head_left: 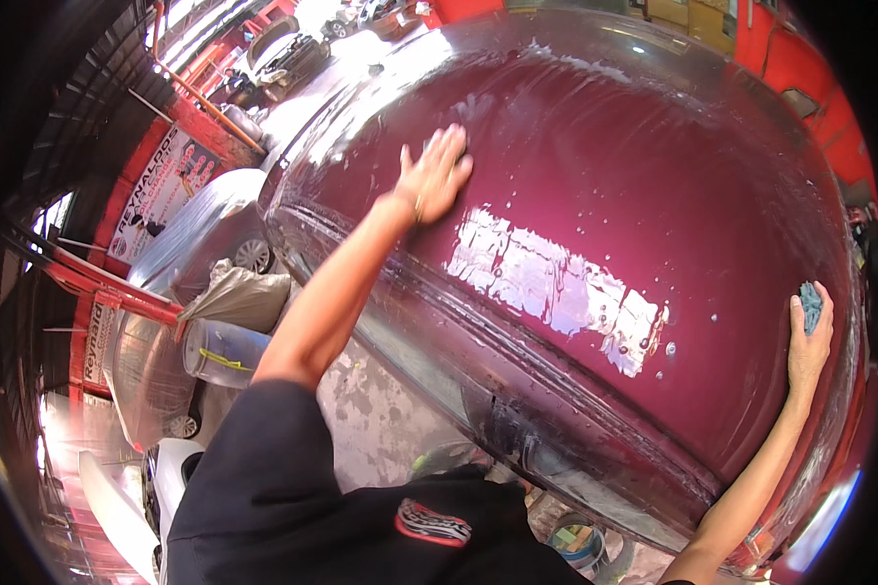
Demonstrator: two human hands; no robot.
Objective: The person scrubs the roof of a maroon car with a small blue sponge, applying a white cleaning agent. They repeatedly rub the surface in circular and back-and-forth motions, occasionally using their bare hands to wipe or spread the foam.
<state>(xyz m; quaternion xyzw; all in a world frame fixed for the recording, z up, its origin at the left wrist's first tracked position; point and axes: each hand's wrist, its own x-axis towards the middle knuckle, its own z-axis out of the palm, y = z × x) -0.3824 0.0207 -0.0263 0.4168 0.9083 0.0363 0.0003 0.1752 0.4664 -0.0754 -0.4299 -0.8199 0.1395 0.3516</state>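
Note:
A wet, dark red car roof [595, 195] curves across most of the head view, with beads of water and a bright patch of reflected light on it. My left hand [437, 174] lies palm down on the roof's left part, fingers stretched out and nothing in them. Far to the right, near the roof's edge, my right hand [812, 341] grips a blue-green crumpled cloth [811, 308] against the surface. The thumb and some fingers show around the cloth. Whitish wet streaks run along the roof's far side.
The car's near side, with its long roof rail [517, 336], runs close to my body. A bucket [578, 542] stands on the floor by the car. To the left are a blue drum [226, 351], a grey sack [239, 295] and a plastic-covered car [190, 229].

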